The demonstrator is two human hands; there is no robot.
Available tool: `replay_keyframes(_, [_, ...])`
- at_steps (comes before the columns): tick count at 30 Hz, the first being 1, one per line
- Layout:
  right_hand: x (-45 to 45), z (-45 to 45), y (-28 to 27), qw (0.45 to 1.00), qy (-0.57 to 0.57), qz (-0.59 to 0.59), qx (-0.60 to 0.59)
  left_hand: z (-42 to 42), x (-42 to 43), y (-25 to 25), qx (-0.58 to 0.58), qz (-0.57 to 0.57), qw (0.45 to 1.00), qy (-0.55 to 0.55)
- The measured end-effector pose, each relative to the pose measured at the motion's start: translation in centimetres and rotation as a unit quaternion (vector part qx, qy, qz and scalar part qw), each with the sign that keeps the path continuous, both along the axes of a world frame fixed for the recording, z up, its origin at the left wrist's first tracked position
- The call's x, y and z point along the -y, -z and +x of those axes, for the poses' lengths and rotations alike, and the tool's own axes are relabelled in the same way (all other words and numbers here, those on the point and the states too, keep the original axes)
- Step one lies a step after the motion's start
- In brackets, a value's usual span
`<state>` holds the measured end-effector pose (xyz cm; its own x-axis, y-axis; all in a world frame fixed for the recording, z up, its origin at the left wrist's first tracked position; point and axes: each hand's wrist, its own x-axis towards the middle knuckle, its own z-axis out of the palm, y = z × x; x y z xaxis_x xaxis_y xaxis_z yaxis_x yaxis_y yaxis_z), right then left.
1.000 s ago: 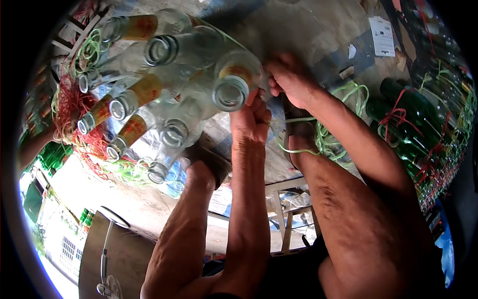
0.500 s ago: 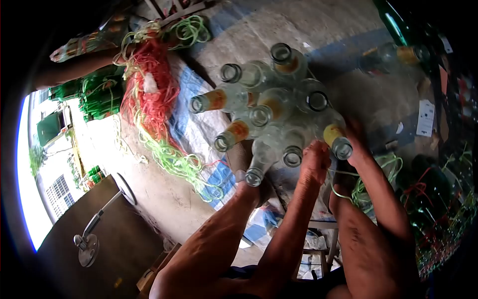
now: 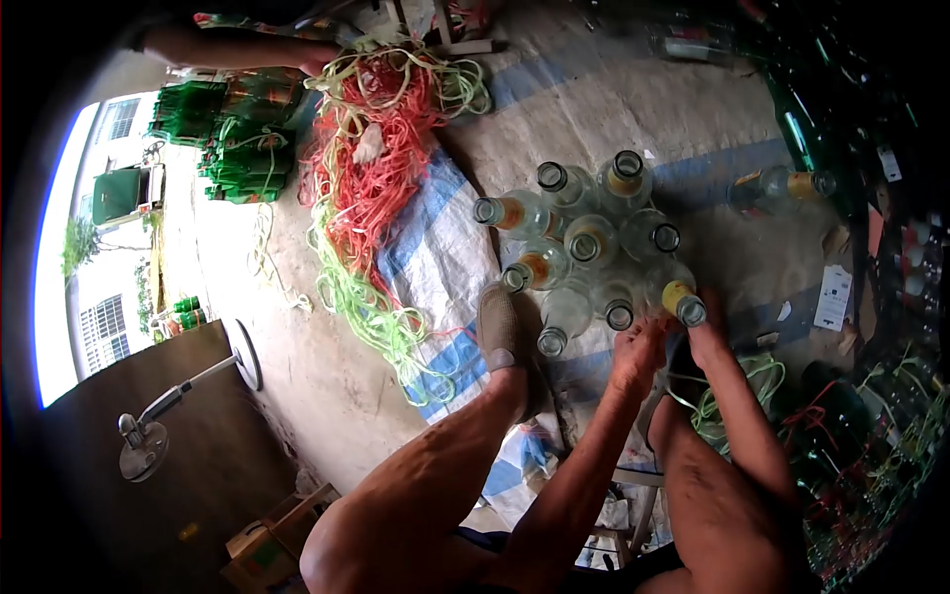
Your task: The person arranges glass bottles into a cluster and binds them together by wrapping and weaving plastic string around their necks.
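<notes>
Nine clear bottles point(image 3: 587, 247) bunched right of centre

Green bottles point(image 3: 242, 163) stand at upper left. Next, another person's hand point(image 3: 319, 57) touches tangled string point(image 3: 371, 188). The clear bottles stand on the floor point(image 3: 594, 94). At their lower edge, the left hand point(image 3: 641, 346) is curled closed, its grip unclear. Just beside the yellow-labelled bottle point(image 3: 677, 296) is the right hand point(image 3: 706, 334), its fingers hidden: open or closed, I cannot tell.

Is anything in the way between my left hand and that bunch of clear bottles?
Nothing visible is. The left hand is right at the near side of the clear bottles, and the red string tangle lies well off to the left. What the fingers themselves are doing is too unclear to tell.
</notes>
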<state>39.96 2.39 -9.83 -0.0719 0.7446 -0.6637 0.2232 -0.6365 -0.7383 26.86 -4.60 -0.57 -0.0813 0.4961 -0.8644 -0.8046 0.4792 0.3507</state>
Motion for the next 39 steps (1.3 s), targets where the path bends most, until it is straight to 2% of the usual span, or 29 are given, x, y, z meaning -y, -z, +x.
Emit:
replay_keyframes(3, [0.4,0.8,-3.7,0.992,-0.028,-0.057,-0.113,0.0,0.5,-1.1,-0.008,0.014,1.000,-0.002])
replay_keyframes(6, [0.6,0.0,-9.5,0.968,-0.069,-0.170,-0.173,0.5,0.5,-2.4,-0.030,0.026,0.999,-0.012])
replay_keyframes(7, [1.0,-0.6,-12.4,0.969,-0.076,-0.143,-0.185,0.9,0.8,-2.9,-0.037,0.026,0.999,-0.015])
replay_keyframes(10, [2.4,1.1,-10.9,0.964,-0.195,-0.100,-0.149,1.2,4.0,0.7,-0.044,0.050,0.996,0.054])
replay_keyframes(11, [2.6,1.4,-12.0,0.962,-0.210,-0.088,-0.152,1.5,4.7,1.2,-0.035,0.060,0.996,0.051])
replay_keyframes(14, [4.0,3.1,-11.6,0.949,-0.213,-0.134,-0.191,2.4,4.6,-2.2,-0.044,0.001,0.999,0.018])
replay_keyframes(15, [4.2,3.4,-13.0,0.949,-0.208,-0.151,-0.184,3.0,5.4,-0.8,-0.039,0.013,0.999,0.000])
replay_keyframes(16, [4.4,3.2,-15.0,0.955,-0.223,-0.130,-0.146,3.1,5.5,-0.8,-0.046,0.006,0.999,0.013])
replay_keyframes(20, [5.8,5.2,-18.0,0.949,-0.221,-0.068,-0.214,4.0,6.2,-3.9,-0.009,0.018,1.000,0.008])
replay_keyframes(21, [5.8,5.5,-17.7,0.943,-0.234,-0.069,-0.226,4.1,6.1,-5.4,-0.004,0.015,1.000,0.016])
replay_keyframes(22, [4.9,5.3,-21.0,0.940,-0.246,-0.116,-0.207,4.1,6.2,-5.9,0.002,0.026,0.999,0.037])
replay_keyframes(25, [4.9,6.4,-19.8,0.938,-0.292,-0.071,-0.173,4.8,6.6,-7.7,-0.010,0.077,0.995,0.056])
replay_keyframes(28, [5.2,6.6,-23.0,0.944,-0.222,-0.119,-0.214,5.0,6.3,-9.6,-0.014,0.098,0.992,0.084])
replay_keyframes(29, [5.7,7.1,-21.7,0.934,-0.187,-0.159,-0.260,4.7,6.4,-9.8,-0.021,0.136,0.984,0.114])
replay_keyframes(32, [6.7,7.3,-22.2,0.969,-0.056,-0.183,-0.155,4.6,5.9,-11.8,-0.134,0.181,0.955,0.194])
replay_keyframes(33, [5.5,8.5,-20.2,0.955,-0.174,-0.138,-0.197,4.7,6.0,-11.9,-0.178,0.195,0.944,0.196])
replay_keyframes(34, [5.9,9.2,-18.9,0.969,-0.164,-0.090,-0.160,4.5,6.2,-12.8,-0.186,0.202,0.944,0.183])
replay_keyframes(36, [5.7,10.0,-18.3,0.974,-0.206,-0.069,-0.067,3.7,6.5,-10.1,-0.282,0.191,0.916,0.212])
replay_keyframes(37, [5.0,10.5,-19.0,0.963,-0.235,-0.060,-0.118,3.1,7.0,-8.9,-0.259,0.194,0.932,0.166])
replay_keyframes(38, [4.9,10.9,-20.0,0.967,-0.228,-0.058,-0.098,2.1,7.2,-11.2,-0.271,0.149,0.936,0.168])
replay_keyframes(39, [4.9,11.3,-20.9,0.970,-0.222,-0.058,-0.078,1.3,7.6,-11.3,-0.266,0.139,0.943,0.141])
